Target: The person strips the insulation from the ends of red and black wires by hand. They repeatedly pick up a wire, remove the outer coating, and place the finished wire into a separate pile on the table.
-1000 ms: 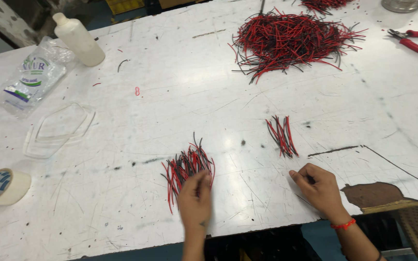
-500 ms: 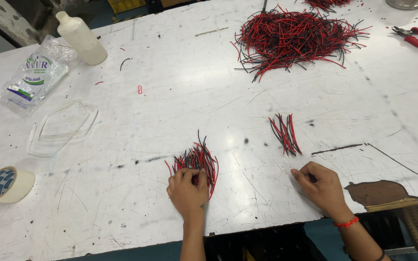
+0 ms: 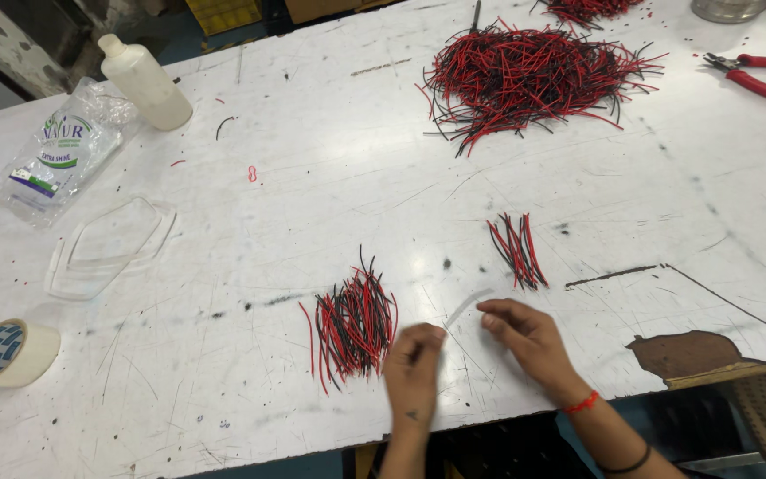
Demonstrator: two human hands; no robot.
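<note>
My left hand is blurred, its fingers curled, just right of a small pile of red and black wire pieces. My right hand is close beside it, fingertips pinched together. A thin pale strip runs slanted between the two sets of fingertips; its upper end meets my right fingers, and the blur hides whether my left fingers grip the lower end. A smaller bundle of red and black wires lies just beyond my right hand.
A large heap of red and black wires sits at the back, red-handled pliers at the far right. On the left are a tape roll, a clear plastic tray, a plastic bag and a white bottle. A brown worn patch marks the table's front edge.
My left hand has come off the small wire pile and moved right. My right hand has shifted left toward it. A pale strip now shows between them.
</note>
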